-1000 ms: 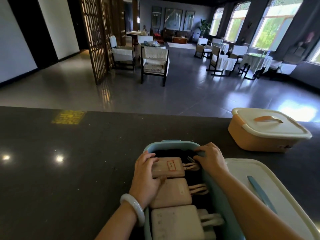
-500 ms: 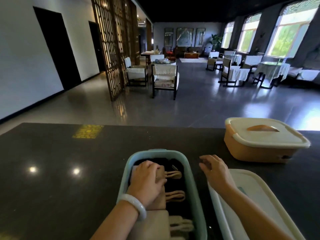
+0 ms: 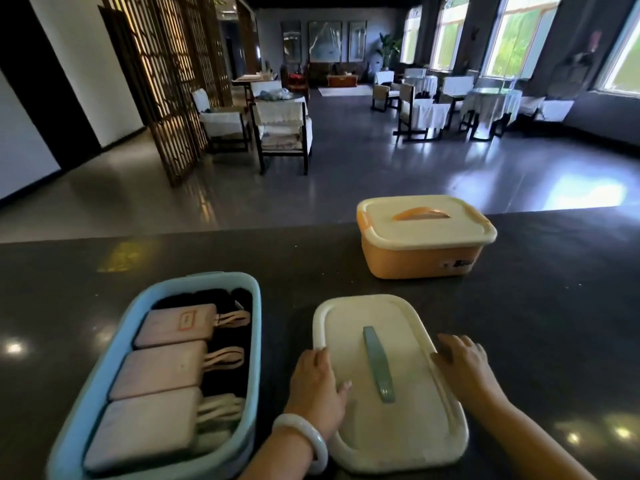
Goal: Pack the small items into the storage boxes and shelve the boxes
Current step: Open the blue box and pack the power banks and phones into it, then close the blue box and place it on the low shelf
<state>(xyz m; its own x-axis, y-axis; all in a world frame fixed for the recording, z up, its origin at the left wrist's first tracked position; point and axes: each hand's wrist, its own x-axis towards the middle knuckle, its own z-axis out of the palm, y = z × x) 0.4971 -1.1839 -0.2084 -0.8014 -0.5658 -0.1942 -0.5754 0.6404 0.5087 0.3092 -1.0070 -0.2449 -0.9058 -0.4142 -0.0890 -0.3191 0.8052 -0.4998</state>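
Lid (image 3: 388,386) is touched on both long sides by flat, open fingers: left hand (image 3: 317,386), right hand (image 3: 464,368). Blue box (image 3: 104,368) is just left, nearer the left hand.

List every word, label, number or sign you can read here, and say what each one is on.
No text here can be read.
Orange-framed label on the farthest pink power bank in the blue box: marks too small to read.
Sticker on the front of the orange box: dark lettering, too blurred to read.
Yellowish patch on the dark counter: looks like a reflection, with nothing legible in it.
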